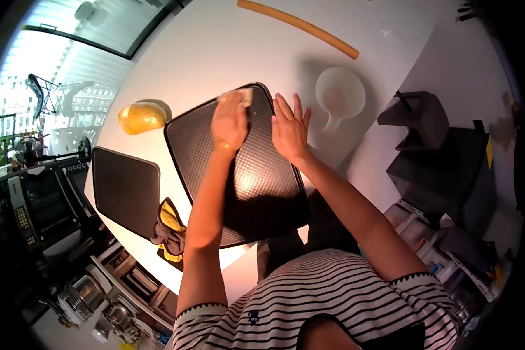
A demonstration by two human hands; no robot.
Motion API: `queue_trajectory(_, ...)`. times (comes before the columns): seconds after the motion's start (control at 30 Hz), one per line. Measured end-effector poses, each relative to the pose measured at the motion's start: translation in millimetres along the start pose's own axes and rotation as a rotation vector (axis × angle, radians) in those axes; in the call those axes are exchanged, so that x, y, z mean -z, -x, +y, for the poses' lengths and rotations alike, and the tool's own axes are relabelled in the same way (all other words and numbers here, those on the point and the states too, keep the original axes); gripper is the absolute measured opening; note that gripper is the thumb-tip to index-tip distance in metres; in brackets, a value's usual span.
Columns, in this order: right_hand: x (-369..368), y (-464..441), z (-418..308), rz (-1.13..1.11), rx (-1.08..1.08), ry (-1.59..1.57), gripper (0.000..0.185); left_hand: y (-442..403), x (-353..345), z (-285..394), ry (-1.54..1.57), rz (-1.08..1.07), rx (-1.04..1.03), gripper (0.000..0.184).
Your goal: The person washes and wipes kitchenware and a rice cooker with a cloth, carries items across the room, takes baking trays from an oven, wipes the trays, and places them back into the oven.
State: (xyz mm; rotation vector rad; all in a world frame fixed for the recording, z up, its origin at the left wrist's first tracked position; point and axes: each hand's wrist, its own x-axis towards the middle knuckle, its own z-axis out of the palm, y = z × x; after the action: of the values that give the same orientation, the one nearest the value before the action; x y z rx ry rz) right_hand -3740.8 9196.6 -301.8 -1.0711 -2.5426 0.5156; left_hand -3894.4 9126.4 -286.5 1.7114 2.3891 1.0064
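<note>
A dark baking tray with a textured surface lies tilted on the white table before me. My left hand presses a pale folded wipe, cloth or paper, onto its far part; the palm hides most of the wipe. At the tray's right rim, my right hand holds nothing, its fingers stretched out and spread. Right of that hand stands a white bowl with a handle. Left of the tray sits a yellow lump in clear wrapping.
A wooden rolling pin lies at the table's far side. On the left are a second dark tray and yellow-and-grey gloves. An oven stands beyond the left edge. Dark equipment is at the right.
</note>
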Motion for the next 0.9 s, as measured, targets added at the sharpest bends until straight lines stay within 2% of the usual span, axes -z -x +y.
queue_trajectory(0.03, 1.0, 0.1, -0.2, 0.011, -0.001, 0.004, 0.042, -5.1, -14.8, 10.0, -0.115, -0.070, -0.028, 0.040)
queue_trajectory(0.07, 1.1, 0.2, -1.6, 0.023, -0.004, 0.000, 0.043, 0.3, -23.0, 27.9, -0.241, -0.046, -0.089, 0.039)
queue_trajectory(0.13, 2.4, 3.9, 2.1, 0.032, 0.008, 0.005, 0.043, 20.2, -29.9, 44.7, -0.012, -0.028, -0.042, 0.041)
queue_trajectory(0.27, -2.0, -1.3, 2.4, 0.110, -0.008, -0.043, 0.038, 77.0, -23.0, 71.5, -0.079, -0.108, -0.067, 0.039)
queue_trajectory(0.33, -2.0, -0.9, 4.1, 0.091, -0.005, -0.032, 0.035, 94.3, -16.1, 82.5, 0.040, -0.167, -0.004, 0.041)
queue_trajectory(0.4, -6.4, 0.8, 5.4, 0.105, -0.007, -0.040, 0.033, 100.8, -7.3, 84.8, 0.002, -0.139, -0.040, 0.040)
queue_trajectory(0.47, -7.9, -1.9, 3.2, 0.147, 0.001, 0.012, 0.033, 102.9, 4.9, 84.4, -0.074, -0.232, -0.041, 0.030)
queue_trajectory(0.5, -5.1, -2.9, 0.6, 0.157, 0.010, 0.023, 0.034, 106.0, 3.2, 82.4, -0.100, -0.157, -0.099, 0.022)
queue_trajectory(0.6, -3.1, -2.2, -0.6, 0.163, 0.014, 0.049, 0.035, 138.5, 11.5, 97.8, -0.134, -0.272, -0.073, 0.017)
queue_trajectory(0.63, -4.4, -1.8, -0.2, 0.163, 0.017, 0.061, 0.037, 160.0, 8.9, 101.7, -0.088, -0.246, -0.143, 0.014)
queue_trajectory(0.67, -4.6, 0.4, -1.1, 0.167, 0.026, 0.053, 0.037, 182.5, 9.2, 110.0, -0.099, -0.269, -0.126, 0.014)
queue_trajectory(0.73, -3.3, 0.0, 0.5, 0.191, 0.055, -0.008, 0.039, 197.0, 20.3, 117.3, 0.164, -0.226, -0.064, 0.016)
queue_trajectory(0.8, 12.1, 20.9, 11.4, 0.296, 0.222, -0.289, 0.044, 198.8, 36.1, 91.6, 0.461, -0.280, 0.333, 0.018)
queue_trajectory(0.83, 39.0, 49.3, 3.1, 0.259, 0.162, -0.299, 0.036, 191.8, 40.7, 78.6, 0.822, -0.136, 0.576, 0.014)
queue_trajectory(0.87, 69.5, 81.7, 0.6, -0.069, 0.035, -0.218, 0.028, 181.0, 55.5, 67.9, 0.963, -0.069, 0.677, 0.008)
queue_trajectory(0.9, 91.6, 114.8, -0.9, -0.152, 0.057, -0.239, 0.033, 168.7, 68.4, 63.7, 1.026, -0.038, 0.805, 0.006)
